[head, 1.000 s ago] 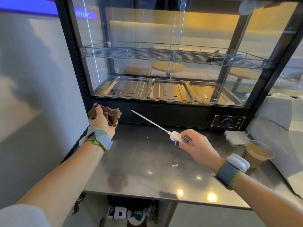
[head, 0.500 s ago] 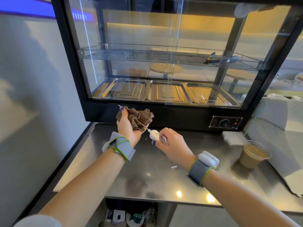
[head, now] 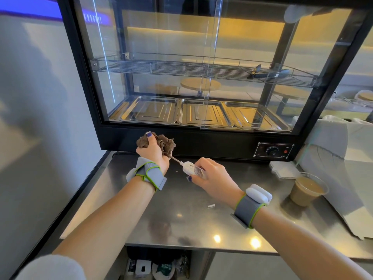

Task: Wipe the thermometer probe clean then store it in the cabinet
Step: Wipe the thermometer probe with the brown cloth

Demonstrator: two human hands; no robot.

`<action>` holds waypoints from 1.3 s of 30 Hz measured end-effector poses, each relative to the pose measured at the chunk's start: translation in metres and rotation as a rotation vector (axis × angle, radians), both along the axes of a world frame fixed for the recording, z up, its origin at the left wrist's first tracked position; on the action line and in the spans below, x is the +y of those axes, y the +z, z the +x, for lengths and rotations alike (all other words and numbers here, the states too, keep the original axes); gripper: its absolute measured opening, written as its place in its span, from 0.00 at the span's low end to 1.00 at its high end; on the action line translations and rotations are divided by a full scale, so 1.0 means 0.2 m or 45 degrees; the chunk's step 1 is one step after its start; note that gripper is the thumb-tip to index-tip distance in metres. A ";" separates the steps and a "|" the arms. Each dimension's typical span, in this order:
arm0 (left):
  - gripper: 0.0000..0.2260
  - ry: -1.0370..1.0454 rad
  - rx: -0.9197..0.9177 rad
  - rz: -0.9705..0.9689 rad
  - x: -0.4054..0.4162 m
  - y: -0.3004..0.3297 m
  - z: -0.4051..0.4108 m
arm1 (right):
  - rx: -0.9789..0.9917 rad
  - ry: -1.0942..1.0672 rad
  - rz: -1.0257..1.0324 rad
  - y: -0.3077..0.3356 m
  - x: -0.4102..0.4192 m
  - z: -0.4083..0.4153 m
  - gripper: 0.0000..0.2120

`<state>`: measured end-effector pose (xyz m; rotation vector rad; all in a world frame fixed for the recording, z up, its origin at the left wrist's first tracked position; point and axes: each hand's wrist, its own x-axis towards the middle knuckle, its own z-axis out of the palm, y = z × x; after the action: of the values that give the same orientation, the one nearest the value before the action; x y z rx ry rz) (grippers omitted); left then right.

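Observation:
My left hand (head: 153, 150) is closed around a crumpled brown cloth (head: 164, 142), just in front of the glass cabinet (head: 201, 136). My right hand (head: 210, 176) grips the white handle of the thermometer (head: 188, 166). Its thin metal probe (head: 175, 158) runs up and left into the cloth, and most of the probe is hidden inside the cloth and my left fist. Both hands hover over the steel counter (head: 181, 215). The cabinet holds a wire shelf and three steel trays behind glass.
A plastic cup of brown drink (head: 307, 188) stands at the right of the counter, beside a white pad (head: 282, 170) and folded white cloths (head: 341, 150). A small white scrap (head: 211, 206) lies on the counter. Black tongs (head: 268, 74) rest on the wire shelf. A wall runs along the left.
My hands came together from apart. The bare probe has slid into the cloth in my left hand, going deeper over the last half second.

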<state>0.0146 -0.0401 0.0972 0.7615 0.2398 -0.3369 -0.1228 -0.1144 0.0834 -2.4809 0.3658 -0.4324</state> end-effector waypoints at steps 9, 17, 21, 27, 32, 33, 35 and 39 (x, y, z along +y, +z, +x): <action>0.10 -0.004 0.008 0.089 0.05 0.03 0.08 | 0.032 0.030 -0.040 0.02 -0.02 -0.02 0.13; 0.07 0.054 0.022 0.096 0.13 0.04 0.14 | 0.047 0.033 -0.033 -0.02 -0.07 -0.08 0.12; 0.13 0.042 0.051 0.077 0.15 0.01 0.16 | 0.056 0.049 -0.016 -0.04 -0.08 -0.10 0.12; 0.16 -0.009 0.073 0.033 0.16 -0.02 0.18 | 0.066 0.047 -0.043 -0.07 -0.10 -0.10 0.11; 0.15 0.026 0.014 0.070 0.23 -0.03 0.25 | 0.105 -0.057 -0.055 -0.10 -0.21 -0.19 0.10; 0.15 0.023 0.005 0.071 0.25 -0.04 0.27 | 0.105 -0.079 -0.043 -0.11 -0.23 -0.20 0.10; 0.15 -0.037 -0.013 0.071 0.28 -0.06 0.28 | 0.109 -0.117 -0.029 -0.12 -0.25 -0.21 0.10; 0.14 -0.164 -0.038 0.101 0.26 -0.08 0.24 | 0.142 -0.143 0.004 -0.14 -0.25 -0.21 0.10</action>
<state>0.0633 0.0116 0.0819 0.8620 0.1767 -0.4397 -0.1645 -0.1649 0.0552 -2.4961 0.5526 -0.3387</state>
